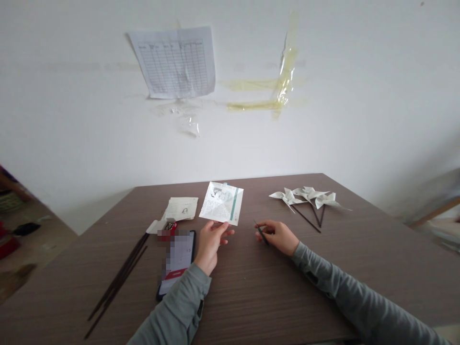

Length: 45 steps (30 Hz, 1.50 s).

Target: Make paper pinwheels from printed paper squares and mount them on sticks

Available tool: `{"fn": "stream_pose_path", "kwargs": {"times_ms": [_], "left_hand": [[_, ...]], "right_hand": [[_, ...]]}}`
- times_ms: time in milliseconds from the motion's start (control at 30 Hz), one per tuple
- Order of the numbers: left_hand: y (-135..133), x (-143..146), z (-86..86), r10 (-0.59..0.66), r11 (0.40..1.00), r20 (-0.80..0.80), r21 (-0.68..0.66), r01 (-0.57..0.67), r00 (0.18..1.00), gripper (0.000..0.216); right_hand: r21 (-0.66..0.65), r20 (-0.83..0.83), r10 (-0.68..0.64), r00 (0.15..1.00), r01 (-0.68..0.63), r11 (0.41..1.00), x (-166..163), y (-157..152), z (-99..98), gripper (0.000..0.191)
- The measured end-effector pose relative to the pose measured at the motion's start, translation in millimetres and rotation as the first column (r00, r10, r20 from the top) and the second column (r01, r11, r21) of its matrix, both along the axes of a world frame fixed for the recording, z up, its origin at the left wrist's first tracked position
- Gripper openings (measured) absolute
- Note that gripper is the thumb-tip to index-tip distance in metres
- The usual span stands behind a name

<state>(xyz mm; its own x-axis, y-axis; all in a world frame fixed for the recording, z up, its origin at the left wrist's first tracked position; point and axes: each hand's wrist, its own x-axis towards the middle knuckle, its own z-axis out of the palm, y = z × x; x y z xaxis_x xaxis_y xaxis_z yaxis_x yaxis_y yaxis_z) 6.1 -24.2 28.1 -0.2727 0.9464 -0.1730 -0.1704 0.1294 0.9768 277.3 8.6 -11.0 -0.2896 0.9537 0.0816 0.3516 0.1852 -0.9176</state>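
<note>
My left hand [210,242] pinches the lower edge of a printed square of paper [222,202] and holds it lifted above the brown table [251,287]. My right hand [276,235] rests on the table to the right of it, fingers closed around a thin dark stick [261,233]. Both arms wear grey sleeves.
Three finished paper pinwheels [309,197] on dark sticks lie at the far right. A phone [178,261], a small box [166,226], more printed paper [182,209] and several long dark sticks [120,278] lie at the left. A sheet with a table [175,62] and tape remains hang on the white wall.
</note>
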Motion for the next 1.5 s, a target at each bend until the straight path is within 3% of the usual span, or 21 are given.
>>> {"fn": "stream_pose_path", "kwargs": {"times_ms": [267, 600, 1500], "left_hand": [[1.5, 1.8, 5.6, 0.06, 0.996, 0.097, 0.057, -0.066, 0.993, 0.029], [2.7, 0.6, 4.2, 0.049, 0.995, 0.109, 0.082, -0.059, 0.993, 0.032], [-0.8, -0.7, -0.2, -0.015, 0.991, 0.113, 0.132, 0.0, 0.993, 0.039]], "right_hand": [[-0.092, -0.051, 0.153, 0.987, -0.157, 0.983, -12.2, -16.3, 3.9, 0.064], [-0.127, -0.119, 0.208, 0.971, -0.223, 0.967, -14.5, -17.9, -0.5, 0.078], [-0.106, -0.173, 0.251, 0.952, -0.271, 0.957, -30.3, -23.5, -9.1, 0.076]]}}
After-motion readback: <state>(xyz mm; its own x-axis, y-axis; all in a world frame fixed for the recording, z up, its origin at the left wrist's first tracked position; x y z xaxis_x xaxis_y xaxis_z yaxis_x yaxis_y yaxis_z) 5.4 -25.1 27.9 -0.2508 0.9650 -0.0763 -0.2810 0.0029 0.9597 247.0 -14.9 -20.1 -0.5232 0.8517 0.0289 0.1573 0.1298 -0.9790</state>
